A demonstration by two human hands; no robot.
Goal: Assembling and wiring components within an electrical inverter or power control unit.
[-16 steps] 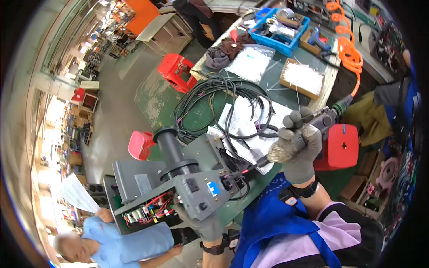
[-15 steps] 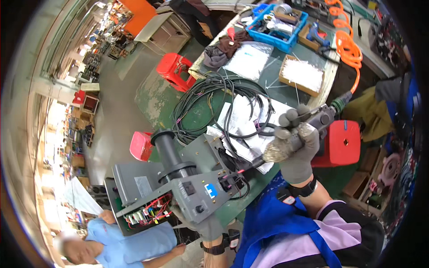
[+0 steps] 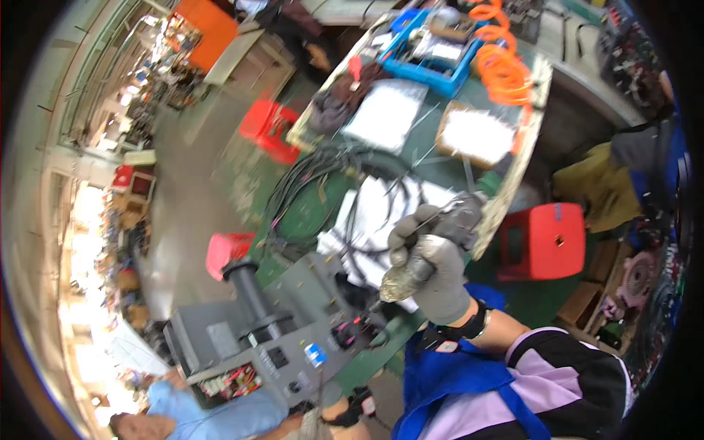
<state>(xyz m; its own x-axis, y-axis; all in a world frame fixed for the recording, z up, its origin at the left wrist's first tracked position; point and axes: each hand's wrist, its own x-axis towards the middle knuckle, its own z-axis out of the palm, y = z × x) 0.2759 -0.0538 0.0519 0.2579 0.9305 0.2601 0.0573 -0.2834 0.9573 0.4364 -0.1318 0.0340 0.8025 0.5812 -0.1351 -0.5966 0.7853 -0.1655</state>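
Observation:
My gloved right hand (image 3: 440, 268) is wrapped round a dark air screwdriver (image 3: 463, 218). Its tape-wrapped nose (image 3: 396, 284) points down and left, close to the right edge of a grey metal machine housing (image 3: 290, 348). Whether the tip touches is blurred. The housing carries a black upright spool post (image 3: 253, 297), a blue switch (image 3: 315, 356) and, through an open side, coloured wires (image 3: 235, 381). At its lower edge is my gloved left hand (image 3: 330, 397), its fingers hidden behind the panel and smeared. White papers (image 3: 367, 220) and black cables (image 3: 293, 191) lie behind the housing.
An orange coiled hose (image 3: 504, 73) leads to the screwdriver. On the green table stand a blue crate (image 3: 433, 77) and a carton of white pieces (image 3: 477, 136). Red stools (image 3: 546, 238) stand around. Another person in a light-blue shirt (image 3: 220, 418) is at lower left.
My right hand has brought the screwdriver left and down, nearer the housing. The hose has swung left with it. The whole view has also shifted, with blur.

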